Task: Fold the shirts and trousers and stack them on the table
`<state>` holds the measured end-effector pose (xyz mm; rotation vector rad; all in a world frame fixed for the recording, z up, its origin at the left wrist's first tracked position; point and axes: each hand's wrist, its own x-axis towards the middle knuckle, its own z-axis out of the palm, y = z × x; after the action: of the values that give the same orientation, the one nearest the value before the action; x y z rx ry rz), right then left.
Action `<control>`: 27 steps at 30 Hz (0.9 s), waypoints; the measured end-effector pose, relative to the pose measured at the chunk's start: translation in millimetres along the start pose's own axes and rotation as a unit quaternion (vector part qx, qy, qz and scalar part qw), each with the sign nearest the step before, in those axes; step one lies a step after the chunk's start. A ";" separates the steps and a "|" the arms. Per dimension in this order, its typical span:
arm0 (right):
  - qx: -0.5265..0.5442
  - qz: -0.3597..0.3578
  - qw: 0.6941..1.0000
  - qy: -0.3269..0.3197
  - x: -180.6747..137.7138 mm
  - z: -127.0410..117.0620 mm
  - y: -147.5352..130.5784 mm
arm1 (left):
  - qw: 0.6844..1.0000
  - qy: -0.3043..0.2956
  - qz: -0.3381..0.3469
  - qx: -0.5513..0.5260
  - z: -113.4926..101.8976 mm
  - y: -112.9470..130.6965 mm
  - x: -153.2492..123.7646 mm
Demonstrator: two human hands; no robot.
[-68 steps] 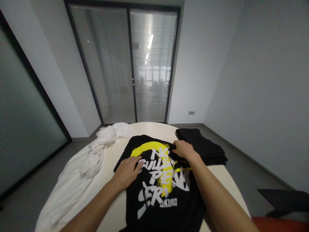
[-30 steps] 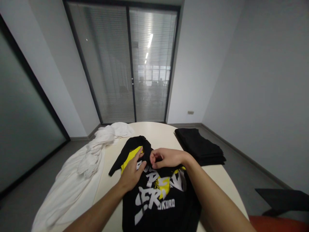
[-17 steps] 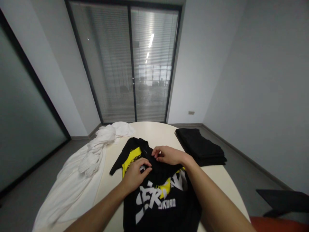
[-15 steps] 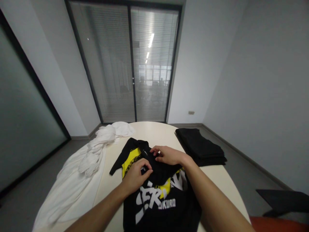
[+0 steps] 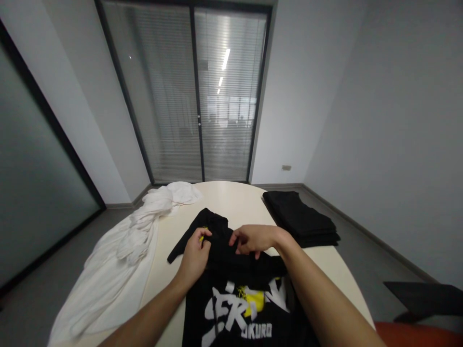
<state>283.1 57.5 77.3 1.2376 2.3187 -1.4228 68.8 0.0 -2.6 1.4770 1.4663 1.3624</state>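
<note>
A black T-shirt (image 5: 224,332) with white lettering and yellow patches lies in front of me on the table, its lower edge out of view. Plain black cloth at its upper part is bunched, and a sleeve juts out to the far left. My left hand (image 5: 193,255) pinches the cloth at the upper left, thumb and fingertips near a small bit of yellow. To its right, my right hand (image 5: 256,237) reaches in with bent fingers closed on the black cloth; the cloth between its fingers is partly hidden.
Crumpled white cloth (image 5: 119,270) covers the left side of the round, cream table (image 5: 231,197). A stack of folded black cloth (image 5: 300,219) lies at the right edge. A chair with a red seat (image 5: 415,335) stands at the lower right.
Both hands have shifted, the left outward and up, the right slightly downward. Black cloth now covers most of the yellow band at the shirt's upper left, and the lettering has moved lower.
</note>
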 end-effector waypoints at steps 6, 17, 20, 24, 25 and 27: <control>-0.133 -0.048 0.982 0.124 5.6 -3.2 6.5 | 0.998 -0.040 -0.001 0.054 -0.2 7.4 -4.6; 0.047 0.048 0.998 0.013 4.9 2.9 8.3 | 0.983 -0.146 0.065 0.090 2.1 -1.0 -9.2; 0.061 0.047 0.996 0.033 -6.2 -5.8 8.8 | 0.980 -0.164 0.075 0.088 -2.4 9.2 -8.2; -0.045 -0.039 0.992 0.112 -16.4 -15.4 6.2 | 0.968 -0.202 0.114 0.091 -6.2 25.0 -13.6; -0.077 -0.073 0.985 0.139 -16.6 -15.7 4.4 | 0.964 -0.212 0.128 0.098 -6.7 27.6 -15.3; -0.122 -0.150 0.964 0.185 -14.6 -13.0 -0.7 | 0.953 -0.225 0.162 0.124 -7.6 30.7 -18.2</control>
<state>295.7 59.5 92.3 1.2027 2.9326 -0.9938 73.6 -24.4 24.1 2.0998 1.1620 0.9419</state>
